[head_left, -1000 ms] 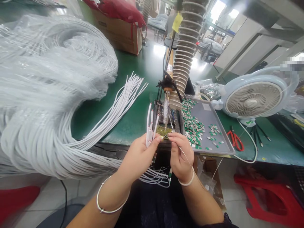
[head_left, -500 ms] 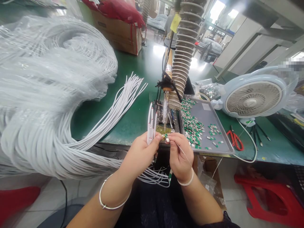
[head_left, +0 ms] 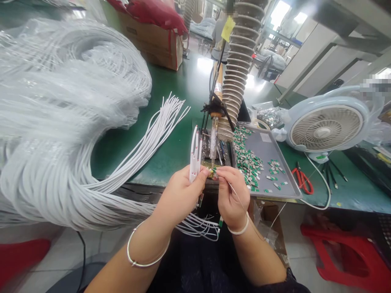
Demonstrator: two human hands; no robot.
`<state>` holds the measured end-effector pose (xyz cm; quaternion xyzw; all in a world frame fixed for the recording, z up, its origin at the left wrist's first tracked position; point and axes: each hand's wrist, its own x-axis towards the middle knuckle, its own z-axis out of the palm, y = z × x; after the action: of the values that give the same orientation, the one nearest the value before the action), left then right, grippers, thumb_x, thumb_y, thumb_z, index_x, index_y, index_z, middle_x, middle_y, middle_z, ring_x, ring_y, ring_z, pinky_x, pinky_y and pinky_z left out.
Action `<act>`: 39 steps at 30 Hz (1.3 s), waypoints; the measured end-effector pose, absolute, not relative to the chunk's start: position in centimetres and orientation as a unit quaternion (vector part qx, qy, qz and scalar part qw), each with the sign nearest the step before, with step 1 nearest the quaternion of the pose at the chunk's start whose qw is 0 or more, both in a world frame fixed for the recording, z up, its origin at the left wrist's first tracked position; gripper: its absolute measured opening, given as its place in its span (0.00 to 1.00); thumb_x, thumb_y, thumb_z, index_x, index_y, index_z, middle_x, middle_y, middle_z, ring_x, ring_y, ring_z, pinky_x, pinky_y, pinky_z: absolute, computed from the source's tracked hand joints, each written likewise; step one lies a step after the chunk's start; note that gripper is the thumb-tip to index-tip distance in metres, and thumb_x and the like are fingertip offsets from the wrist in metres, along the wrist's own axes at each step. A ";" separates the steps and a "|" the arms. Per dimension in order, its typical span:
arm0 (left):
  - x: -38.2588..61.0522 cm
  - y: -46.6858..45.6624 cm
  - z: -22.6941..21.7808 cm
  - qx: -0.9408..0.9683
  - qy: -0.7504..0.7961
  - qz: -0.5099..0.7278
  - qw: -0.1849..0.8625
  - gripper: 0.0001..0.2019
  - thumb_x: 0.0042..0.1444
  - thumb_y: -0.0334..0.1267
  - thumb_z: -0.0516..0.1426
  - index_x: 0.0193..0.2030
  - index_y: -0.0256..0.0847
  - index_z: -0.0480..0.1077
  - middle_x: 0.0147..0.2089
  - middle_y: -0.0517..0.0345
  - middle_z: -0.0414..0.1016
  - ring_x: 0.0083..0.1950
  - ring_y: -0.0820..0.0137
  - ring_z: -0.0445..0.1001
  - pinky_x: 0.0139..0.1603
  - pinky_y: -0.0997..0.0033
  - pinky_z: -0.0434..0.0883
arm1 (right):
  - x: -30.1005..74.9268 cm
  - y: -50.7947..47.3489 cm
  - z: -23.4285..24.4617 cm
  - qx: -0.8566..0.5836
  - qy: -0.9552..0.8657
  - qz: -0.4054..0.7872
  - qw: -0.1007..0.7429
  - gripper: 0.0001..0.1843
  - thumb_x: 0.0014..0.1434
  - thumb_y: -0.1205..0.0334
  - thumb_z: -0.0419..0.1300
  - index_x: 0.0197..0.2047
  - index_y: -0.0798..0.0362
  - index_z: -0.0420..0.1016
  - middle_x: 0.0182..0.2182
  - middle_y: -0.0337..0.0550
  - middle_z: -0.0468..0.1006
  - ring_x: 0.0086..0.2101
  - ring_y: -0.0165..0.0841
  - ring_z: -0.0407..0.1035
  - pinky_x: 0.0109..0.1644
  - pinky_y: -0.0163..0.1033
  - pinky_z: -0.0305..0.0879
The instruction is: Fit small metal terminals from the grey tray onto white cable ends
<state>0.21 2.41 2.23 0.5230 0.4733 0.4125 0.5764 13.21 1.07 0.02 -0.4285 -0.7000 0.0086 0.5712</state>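
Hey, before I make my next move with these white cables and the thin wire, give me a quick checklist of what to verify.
1. Left hand grip on the white cable ends: ok, the bunch stands upright in closed fingers.
2. Right hand pinch on the thin wire: ok, the wire trails past the wrist.
3. Gap between both hands and the soldering iron: cannot tell, its tip sits just above them.
4. Small green boards close by: ok, piled on the tray beside the right hand.
5. Iron heat: cannot tell.
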 end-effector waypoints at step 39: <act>-0.4 0.9 -1.0 0.432 0.398 0.495 0.640 0.11 0.57 0.44 0.53 0.36 0.39 0.72 0.25 0.61 0.67 0.30 0.73 0.66 0.36 0.72 0.64 | 15.2 -2.4 0.0 -0.445 -0.698 0.109 0.550 0.15 0.58 0.74 0.50 0.45 0.52 0.69 0.29 0.40 0.73 0.30 0.29 0.68 0.33 0.37 0.67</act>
<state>-0.36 0.87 -0.99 0.4324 0.3981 0.4953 0.6397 15.16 -2.36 -0.01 -0.4451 -0.6982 0.1094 0.5499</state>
